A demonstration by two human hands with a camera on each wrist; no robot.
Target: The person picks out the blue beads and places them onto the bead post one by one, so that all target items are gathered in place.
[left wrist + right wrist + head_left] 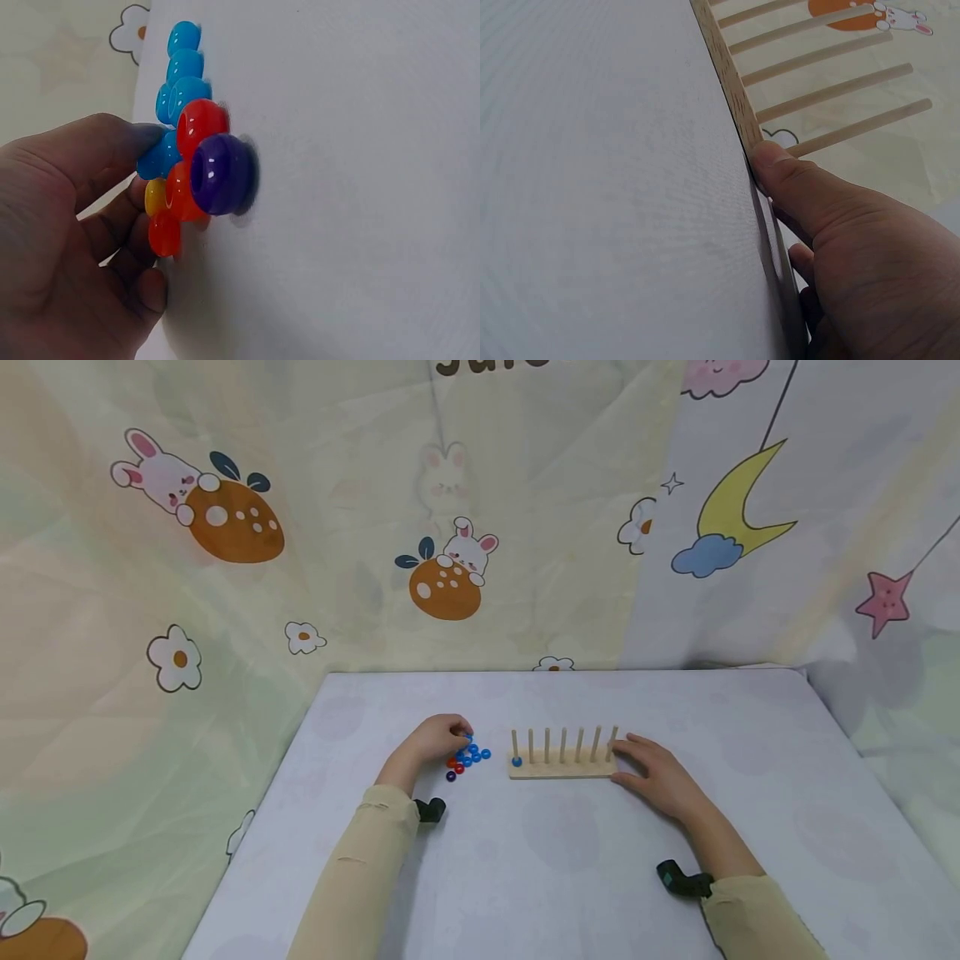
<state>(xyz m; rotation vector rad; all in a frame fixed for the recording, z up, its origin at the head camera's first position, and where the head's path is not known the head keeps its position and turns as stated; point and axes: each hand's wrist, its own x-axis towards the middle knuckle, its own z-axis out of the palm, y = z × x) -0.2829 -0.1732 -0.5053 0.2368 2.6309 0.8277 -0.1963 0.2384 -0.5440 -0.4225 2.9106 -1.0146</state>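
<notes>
My left hand (438, 737) is at a small cluster of round beads left of the wooden peg board. Its thumb and a finger pinch a blue bead (159, 156); the fingertips are partly hidden behind the beads. Beside them lie more blue beads (184, 67), a purple bead (223, 174), red beads (202, 124) and a yellow bead (154, 196). The peg board (562, 769) has a row of several upright pegs, and one blue bead (517, 762) sits low on the leftmost peg. My right hand (660, 775) holds the board's right end, thumb at the front corner.
A white patterned cloth covers the table (562, 860). Behind it hangs a backdrop (555, 585) printed with rabbits, flowers and a moon. Each wrist wears a black camera, one by the left sleeve (352, 868) and one by the right sleeve (757, 918).
</notes>
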